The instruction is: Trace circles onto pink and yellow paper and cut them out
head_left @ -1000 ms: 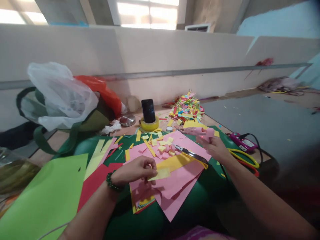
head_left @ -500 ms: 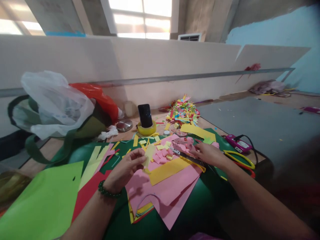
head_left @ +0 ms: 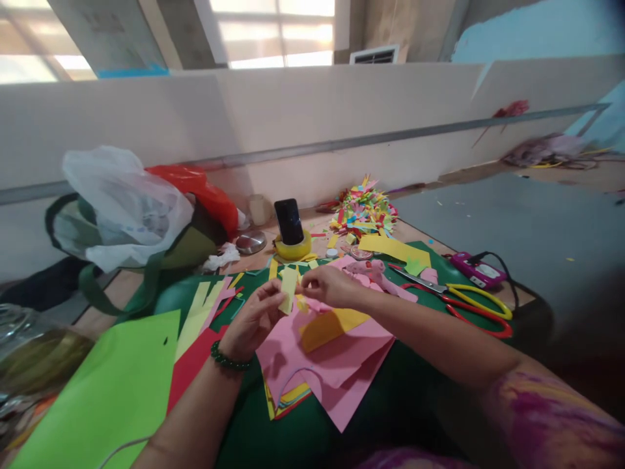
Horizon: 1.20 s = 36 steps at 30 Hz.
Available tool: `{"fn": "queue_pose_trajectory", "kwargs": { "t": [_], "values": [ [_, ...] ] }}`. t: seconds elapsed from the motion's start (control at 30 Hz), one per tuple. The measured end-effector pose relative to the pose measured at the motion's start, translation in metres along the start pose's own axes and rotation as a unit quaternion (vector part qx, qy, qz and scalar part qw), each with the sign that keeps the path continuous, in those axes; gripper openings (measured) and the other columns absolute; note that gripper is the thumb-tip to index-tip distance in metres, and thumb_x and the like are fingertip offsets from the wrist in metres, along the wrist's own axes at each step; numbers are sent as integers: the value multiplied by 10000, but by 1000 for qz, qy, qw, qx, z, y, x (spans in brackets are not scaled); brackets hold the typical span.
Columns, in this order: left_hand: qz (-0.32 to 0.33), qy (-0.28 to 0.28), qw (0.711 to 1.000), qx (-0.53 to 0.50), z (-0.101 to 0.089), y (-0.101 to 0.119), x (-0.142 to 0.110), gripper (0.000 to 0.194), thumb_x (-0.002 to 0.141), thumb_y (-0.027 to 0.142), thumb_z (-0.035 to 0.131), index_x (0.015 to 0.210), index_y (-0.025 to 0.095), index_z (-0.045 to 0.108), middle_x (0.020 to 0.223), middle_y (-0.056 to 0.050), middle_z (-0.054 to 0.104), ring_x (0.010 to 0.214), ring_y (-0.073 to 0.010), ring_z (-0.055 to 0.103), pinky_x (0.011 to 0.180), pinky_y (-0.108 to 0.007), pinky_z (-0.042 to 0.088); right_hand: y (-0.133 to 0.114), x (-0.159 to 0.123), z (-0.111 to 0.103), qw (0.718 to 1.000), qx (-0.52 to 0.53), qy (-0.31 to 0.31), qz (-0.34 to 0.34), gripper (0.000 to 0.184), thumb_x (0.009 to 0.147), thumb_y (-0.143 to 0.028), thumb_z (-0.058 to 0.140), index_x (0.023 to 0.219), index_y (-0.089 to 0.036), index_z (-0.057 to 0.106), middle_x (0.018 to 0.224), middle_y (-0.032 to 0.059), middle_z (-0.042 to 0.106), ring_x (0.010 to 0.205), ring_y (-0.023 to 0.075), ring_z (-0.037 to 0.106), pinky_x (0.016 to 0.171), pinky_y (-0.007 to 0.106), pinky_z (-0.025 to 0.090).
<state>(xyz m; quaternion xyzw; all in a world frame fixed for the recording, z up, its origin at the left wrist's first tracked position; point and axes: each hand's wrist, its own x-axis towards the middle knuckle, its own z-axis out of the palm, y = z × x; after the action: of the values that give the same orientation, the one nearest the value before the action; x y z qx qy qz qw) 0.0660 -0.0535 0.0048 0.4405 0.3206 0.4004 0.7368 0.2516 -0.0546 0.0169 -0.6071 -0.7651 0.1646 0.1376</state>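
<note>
Left hand (head_left: pixel 261 312): fingers pinching pale yellow strip (head_left: pixel 288 290), held upright. Right hand (head_left: pixel 325 286): fingertips bunched beside strip; grip cannot be told. Pink glue gun (head_left: pixel 368 268): just beyond right fingers. Scissors (head_left: pixel 452 296): right of both hands.

Bright daylight is pouring through the window (head_left: pixel 278 32) at the top, its panes washed out to white. The pale wall (head_left: pixel 293 104) takes a soft, even light, with a faint shadow band slanting down its left part. Dim now at the lower right, where the dark corner swallows detail. Soft shadows fall on the pink paper (head_left: pixel 332 371). The hands look slightly soft, and wide-angle distortion stretches the edges.
</note>
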Motion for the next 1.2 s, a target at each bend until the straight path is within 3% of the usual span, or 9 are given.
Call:
{"fn": "queue_pose_trajectory", "kwargs": {
  "t": [0.17, 0.3, 0.37, 0.43, 0.53, 0.67, 0.8, 0.97, 1.2],
  "values": [
    [154, 57, 981, -107, -7, 25, -12, 264, 560, 194, 829, 700, 207, 605, 800, 31, 660, 633, -75, 555, 552, -168, 476, 27, 5, -14, 986, -115, 35, 113, 200, 802, -101, 543, 866, -131, 729, 919, 179, 721, 900, 309, 673, 728, 338, 464],
    [152, 122, 973, -124, -9, 26, -8, 258, 601, 150, 788, 735, 216, 577, 709, 64, 615, 580, -57, 537, 500, -140, 448, 27, -6, -23, 979, -155, 36, 124, 267, 788, -70, 542, 1007, -103, 690, 979, 213, 699, 943, 350, 665, 778, 410, 485],
    [109, 145, 977, -112, -7, 17, -3, 276, 615, 141, 781, 748, 217, 551, 653, 84, 585, 548, -49, 533, 499, -138, 444, 17, -17, -22, 985, -145, 61, 63, 316, 819, -84, 518, 1103, -146, 644, 1067, 163, 676, 991, 297, 643, 820, 382, 484],
    [71, 136, 983, -96, -1, 6, 2, 300, 618, 157, 790, 754, 211, 528, 636, 92, 573, 534, -43, 531, 519, -140, 451, 6, -27, -15, 982, -116, 126, -77, 336, 831, -66, 492, 1119, -186, 617, 1102, 109, 645, 1018, 231, 608, 831, 321, 482],
    [39, 102, 990, -89, 8, -9, 5, 364, 576, 199, 833, 753, 201, 515, 647, 90, 587, 557, -45, 545, 555, -143, 459, -3, -36, 3, 914, -90, 251, -307, 335, 847, -15, 440, 1067, -189, 623, 1014, 88, 624, 962, 199, 569, 750, 276, 484],
    [29, 75, 991, -103, 17, -20, 5, 407, 505, 237, 884, 720, 185, 542, 614, 91, 571, 562, -41, 523, 594, -148, 458, 1, -31, 19, 852, -99, 332, -392, 257, 917, -47, 430, 976, -168, 649, 868, 69, 606, 798, 181, 522, 665, 271, 459],
    [29, 67, 994, -85, 19, -22, 5, 380, 495, 287, 897, 705, 163, 605, 602, 70, 567, 558, -49, 501, 607, -170, 450, 11, -26, 21, 844, -55, 339, -412, 222, 925, -49, 464, 882, -150, 657, 833, 69, 615, 765, 169, 521, 648, 269, 449],
    [51, 106, 992, -37, 19, -18, 5, 362, 490, 336, 888, 607, 147, 602, 532, 75, 500, 511, -42, 422, 535, -170, 380, 15, -24, 25, 868, 94, 297, -387, 152, 949, -170, 534, 854, -163, 652, 821, 63, 633, 779, 157, 566, 682, 262, 488],
    [99, 132, 981, 103, 17, -20, 5, 237, 566, 340, 815, 616, 160, 669, 571, 29, 596, 587, -95, 521, 624, -227, 436, 14, -22, 30, 891, 315, 216, -245, 148, 887, -272, 632, 768, -187, 652, 726, 8, 587, 642, 116, 537, 553, 222, 452]
  ]
}}
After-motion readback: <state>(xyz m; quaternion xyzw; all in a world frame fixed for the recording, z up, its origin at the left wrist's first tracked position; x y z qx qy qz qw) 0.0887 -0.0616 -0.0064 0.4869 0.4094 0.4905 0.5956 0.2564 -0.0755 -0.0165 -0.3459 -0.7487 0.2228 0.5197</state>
